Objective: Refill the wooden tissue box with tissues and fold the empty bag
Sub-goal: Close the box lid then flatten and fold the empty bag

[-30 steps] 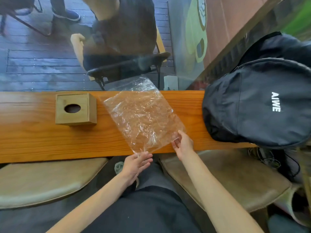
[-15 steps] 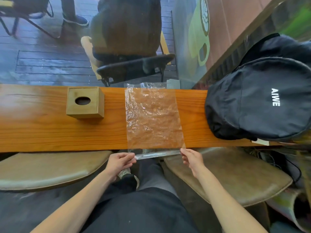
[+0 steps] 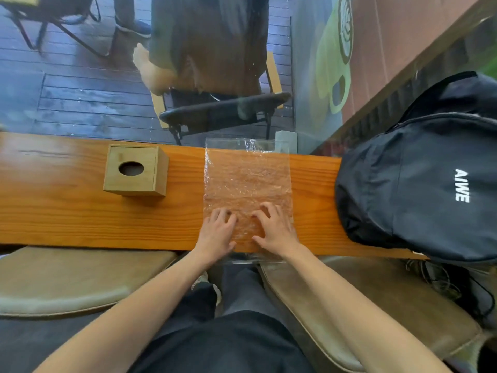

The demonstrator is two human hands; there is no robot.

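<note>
On the counter (image 3: 80, 211), hands press an empty bag (image 3: 246, 179).

Soft, even daylight fills the wide-angle head view, with pale glare on the wooden counter (image 3: 67, 205) at the left and on the crinkled plastic bag (image 3: 247, 179), straight lines bowing toward the edges, and slightly smeared reflections across the upper frame.

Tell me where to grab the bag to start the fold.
Probably pinch the bag's near edge, which overhangs the counter toward the lap: fingers can get under it there. Come from below and the near side, left hand and right hand at its two corners.
</note>
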